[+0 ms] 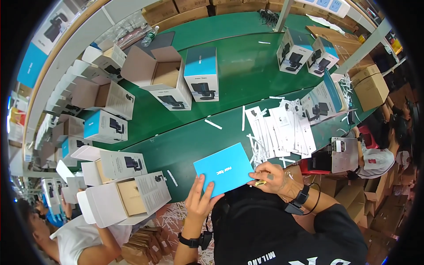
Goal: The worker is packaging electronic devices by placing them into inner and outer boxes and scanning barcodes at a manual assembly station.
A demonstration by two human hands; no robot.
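A bright blue rectangular box face (223, 170) with white lettering is between my hands, tilted at the near edge of the green table. Its sides are hidden, so how deep the box is I cannot tell. My left hand (201, 196) grips its lower left edge, with fingers laid over the blue face. At the right corner, my right hand (270, 177) pinches the edge between thumb and fingers. A small yellowish item (261, 182) shows by the right fingers; what it is stays unclear. Just beyond lies a heap of white leaflets (280, 128).
Open cartons (132, 194) line the left side, and a closed blue-topped carton (201, 75) stands farther back. Two more cartons (294, 51) sit at the far right. Paper strips (213, 124) litter the green table (247, 62). Co-workers (88, 238) are at both sides.
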